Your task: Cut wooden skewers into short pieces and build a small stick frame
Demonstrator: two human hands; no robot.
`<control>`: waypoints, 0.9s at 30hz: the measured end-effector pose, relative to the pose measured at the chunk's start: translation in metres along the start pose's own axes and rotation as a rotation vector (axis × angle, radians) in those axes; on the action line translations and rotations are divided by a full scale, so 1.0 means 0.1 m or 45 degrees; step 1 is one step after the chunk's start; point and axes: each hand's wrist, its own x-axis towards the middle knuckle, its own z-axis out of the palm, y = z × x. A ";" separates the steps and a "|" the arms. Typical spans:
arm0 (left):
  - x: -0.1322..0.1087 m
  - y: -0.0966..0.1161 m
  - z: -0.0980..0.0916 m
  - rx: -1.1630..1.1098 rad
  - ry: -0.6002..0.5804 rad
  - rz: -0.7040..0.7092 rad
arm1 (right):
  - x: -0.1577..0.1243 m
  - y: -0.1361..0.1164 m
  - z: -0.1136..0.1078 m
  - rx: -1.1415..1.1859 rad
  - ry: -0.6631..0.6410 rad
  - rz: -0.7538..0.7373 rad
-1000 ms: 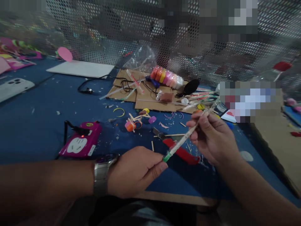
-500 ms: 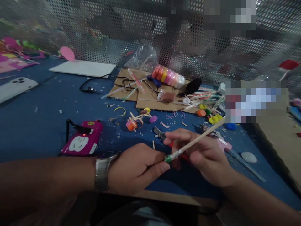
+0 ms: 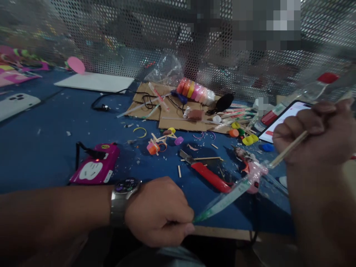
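Note:
My left hand (image 3: 161, 211), with a watch on the wrist, pinches the green end of a clear plastic wrapper (image 3: 229, 198) near the table's front edge. The wrapper stretches up to the right. At its other end, wooden chopsticks (image 3: 289, 150) stick out, and my right hand (image 3: 317, 137) is closed in a fist around them. I cannot tell how much of the wood is still inside. Behind the wrapper lie a red-handled knife (image 3: 211, 177) and a pink glue gun (image 3: 253, 170).
A small stick model (image 3: 160, 142) with coloured caps lies mid-table. Left of it is a magenta power bank (image 3: 96, 163) with a cable. Cardboard (image 3: 178, 123) at the back bears wrapped sticks and a tube of clay. A phone (image 3: 278, 120) lies near my right hand.
My right hand has moved up and right with the chopsticks, drawing the wrapper out long. My left hand keeps its pinch. The knife and glue gun now show more fully.

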 end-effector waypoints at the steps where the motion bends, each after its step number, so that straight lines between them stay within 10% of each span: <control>1: 0.00 0.00 -0.01 -0.014 0.004 0.003 | 0.00 0.00 0.03 0.163 0.065 0.086; 12: 0.00 -0.01 -0.12 -0.254 0.317 -0.197 | -0.37 -0.08 0.66 0.639 -0.590 0.602; 20: 0.03 -0.02 -0.12 -0.262 0.429 -0.361 | -0.34 -0.09 0.83 0.671 -0.333 0.613; 27: 0.00 -0.01 -0.13 -0.266 0.333 -0.298 | 0.39 0.34 0.53 0.516 0.025 0.805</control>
